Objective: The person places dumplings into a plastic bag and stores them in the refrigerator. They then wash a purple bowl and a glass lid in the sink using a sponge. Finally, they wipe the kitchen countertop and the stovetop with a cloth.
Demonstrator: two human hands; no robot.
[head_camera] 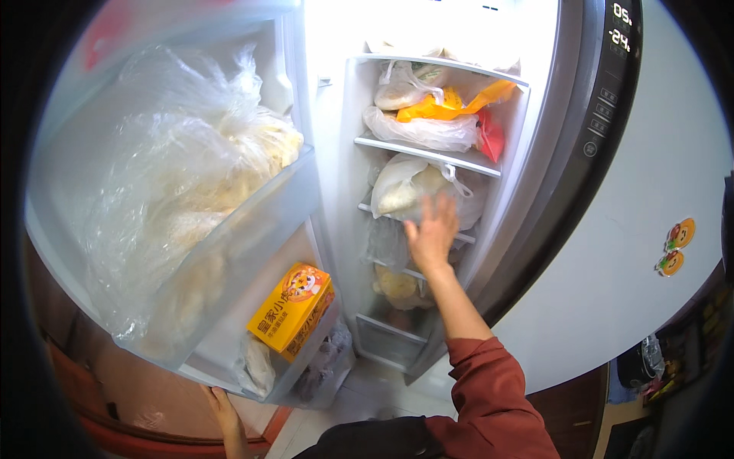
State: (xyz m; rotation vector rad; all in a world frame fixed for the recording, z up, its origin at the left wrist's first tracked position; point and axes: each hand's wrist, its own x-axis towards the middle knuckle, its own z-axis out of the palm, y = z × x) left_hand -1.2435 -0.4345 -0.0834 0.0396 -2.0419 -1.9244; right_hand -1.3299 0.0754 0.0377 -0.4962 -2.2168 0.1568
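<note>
My right hand (pixel 433 232), blurred and with fingers spread, is in front of the freezer shelves. Its fingertips overlap the lower edge of a white plastic bag of pale food (pixel 410 181); whether they touch it I cannot tell. Below hangs a grey translucent bag (pixel 387 241), beside the hand. My left hand (pixel 222 408) is at the lower edge of the swung-out freezer door (pixel 74 275), its fingers partly hidden behind that edge. In the door's upper bin (pixel 269 192) a large clear plastic bag of pale food (pixel 172 155) bulges out.
A yellow printed box (pixel 281 315) and a small wrapped packet (pixel 256 364) sit in a lower door bin. Orange and white bags (pixel 436 129) fill a higher shelf. A freezer drawer (pixel 393 338) is at the bottom. The closed refrigerator door (pixel 631 229) with magnets (pixel 676 246) stands right.
</note>
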